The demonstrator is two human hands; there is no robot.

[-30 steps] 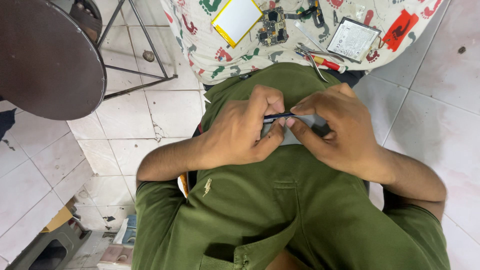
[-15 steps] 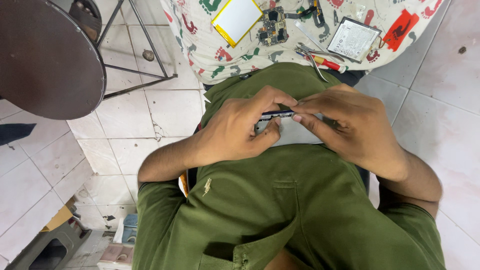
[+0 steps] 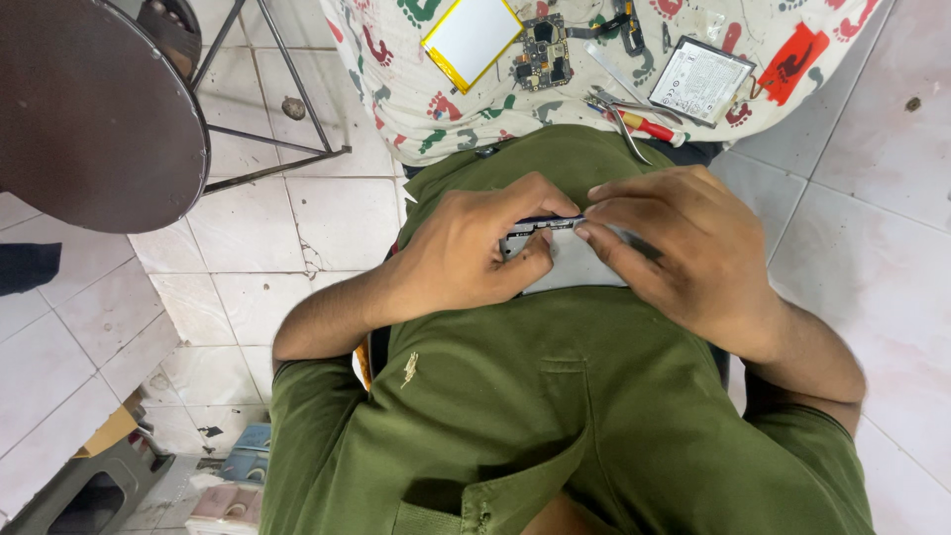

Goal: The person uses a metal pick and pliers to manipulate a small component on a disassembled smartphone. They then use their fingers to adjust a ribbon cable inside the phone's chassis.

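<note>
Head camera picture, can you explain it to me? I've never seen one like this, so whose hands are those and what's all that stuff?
The camera sits on a person's head and looks straight down, so you see their own green shirt, lap and two bare hands. The left hand and right hand together grip a small flat device, seemingly an opened phone, at its top edge. Beyond the knees is a patterned cloth holding a yellow-edged flat battery, a small circuit board, another battery pack and tweezers with a red-handled tool. To the left, a round dark stool stands on the white tiled floor.
</note>
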